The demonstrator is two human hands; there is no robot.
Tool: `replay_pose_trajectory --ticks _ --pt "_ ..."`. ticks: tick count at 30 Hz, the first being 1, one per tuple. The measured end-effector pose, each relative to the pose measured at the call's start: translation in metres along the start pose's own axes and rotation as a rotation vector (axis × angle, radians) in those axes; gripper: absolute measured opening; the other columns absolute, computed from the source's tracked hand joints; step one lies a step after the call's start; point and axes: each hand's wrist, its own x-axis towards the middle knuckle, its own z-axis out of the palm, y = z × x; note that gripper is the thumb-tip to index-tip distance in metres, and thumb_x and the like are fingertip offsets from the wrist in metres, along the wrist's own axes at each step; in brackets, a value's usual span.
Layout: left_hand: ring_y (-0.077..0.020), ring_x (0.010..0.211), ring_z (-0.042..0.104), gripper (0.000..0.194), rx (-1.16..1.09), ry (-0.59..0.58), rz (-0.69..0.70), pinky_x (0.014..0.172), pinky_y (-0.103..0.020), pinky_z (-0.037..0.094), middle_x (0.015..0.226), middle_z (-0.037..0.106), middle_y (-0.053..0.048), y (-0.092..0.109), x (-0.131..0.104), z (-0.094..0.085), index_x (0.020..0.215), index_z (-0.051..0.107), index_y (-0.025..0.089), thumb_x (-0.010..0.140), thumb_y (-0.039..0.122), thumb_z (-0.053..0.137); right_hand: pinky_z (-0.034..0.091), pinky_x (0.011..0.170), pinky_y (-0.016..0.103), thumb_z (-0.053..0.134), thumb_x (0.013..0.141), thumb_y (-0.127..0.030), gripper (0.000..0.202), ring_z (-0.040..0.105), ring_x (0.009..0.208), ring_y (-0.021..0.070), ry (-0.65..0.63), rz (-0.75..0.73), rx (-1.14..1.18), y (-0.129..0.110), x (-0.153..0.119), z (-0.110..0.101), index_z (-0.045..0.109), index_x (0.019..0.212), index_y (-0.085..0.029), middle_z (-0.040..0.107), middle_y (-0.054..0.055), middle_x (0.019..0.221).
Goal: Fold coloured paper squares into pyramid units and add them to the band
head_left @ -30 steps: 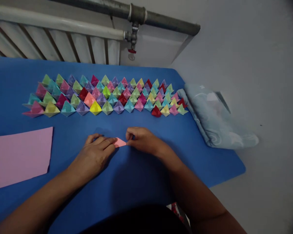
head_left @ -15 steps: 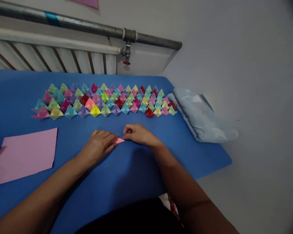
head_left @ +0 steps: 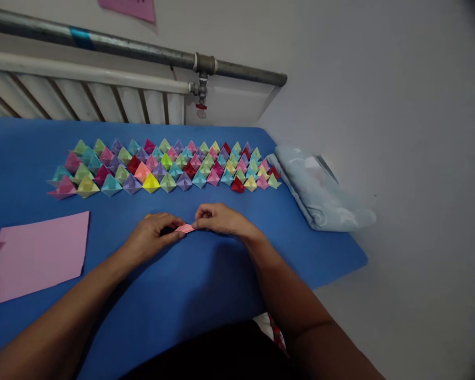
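A small folded pink paper (head_left: 185, 228) lies between my two hands, low over the blue table (head_left: 221, 285). My left hand (head_left: 154, 232) pinches its left end between thumb and fingers. At the right tip, the thumb and curled fingers of my right hand (head_left: 217, 217) grip the paper. Just beyond my hands stand several rows of small folded paper boats (head_left: 168, 182) in many colours.
A large pink sheet (head_left: 43, 256) lies at the left, with a dark object at its edge. A folded light-blue cloth (head_left: 316, 192) rests at the right by the wall. Behind the table are a white radiator (head_left: 103, 103) and a metal pipe (head_left: 142, 53).
The right fingers now hold the paper's tip, which showed beside them before. My left fingers have opened a little around the paper. The whole view has shifted slightly.
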Motion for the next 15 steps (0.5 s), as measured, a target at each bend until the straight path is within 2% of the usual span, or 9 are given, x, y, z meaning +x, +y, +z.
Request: replay_pose_trajectory --ticks 6,11,15 --pt "-0.018 0.077 0.064 0.023 -0.048 0.015 0.008 0.077 -0.032 0.043 0.084 0.074 -0.001 0.001 0.0 0.003 0.095 0.075 0.026 0.085 0.042 0.062 0.033 0.054 0.019 0.07 0.074 -0.015 0.017 0.047 0.058 0.0075 -0.043 -0.039 0.016 0.0 -0.001 0.01 0.063 0.088 -0.019 0.053 -0.008 0.061" --pt "-0.0166 0.076 0.063 0.019 -0.063 0.043 0.025 0.077 -0.031 0.041 0.082 0.073 0.0 0.002 0.001 0.005 0.092 0.074 0.024 0.086 0.038 0.062 0.034 0.057 0.02 0.069 0.077 -0.019 0.006 0.049 0.062 0.0086 0.068 -0.073 0.014 0.001 0.003 0.025 0.063 0.079 -0.018 0.055 -0.006 0.063" --pt "-0.0173 0.076 0.064 0.018 -0.058 0.062 0.031 0.077 -0.032 0.04 0.08 0.073 0.0 0.0 -0.001 0.008 0.092 0.073 0.024 0.086 0.037 0.063 0.034 0.059 0.02 0.065 0.077 -0.014 0.005 0.049 0.064 0.0086 0.122 -0.142 -0.028 -0.003 0.002 0.031 0.063 0.077 -0.018 0.057 -0.005 0.066"
